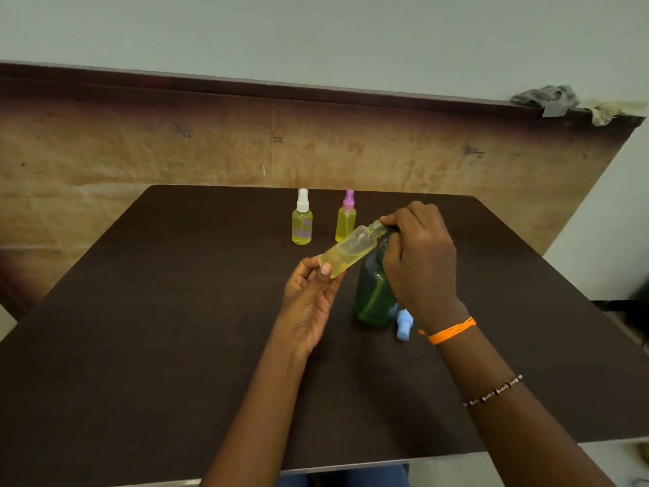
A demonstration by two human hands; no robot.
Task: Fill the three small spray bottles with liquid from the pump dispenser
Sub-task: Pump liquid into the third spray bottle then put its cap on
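Head view: the left hand (309, 297) pinches the base of the open spray bottle (346, 249), tilted with its neck at the nozzle of the green pump dispenser (374, 293), mid-tabletop. The right hand (418, 254) presses the pump head. Two capped, filled bottles (302, 228) stand near the far edge; a blue cap (404, 325) lies beside the dispenser. The bottle looks light, smooth plastic, likely slippery when wet; hold its body low.

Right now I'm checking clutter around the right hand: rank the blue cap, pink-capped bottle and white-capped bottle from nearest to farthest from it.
1. Blue cap, on the table just below the right hand.
2. Pink-capped bottle, standing behind, to its left.
3. White-capped bottle, farther left.
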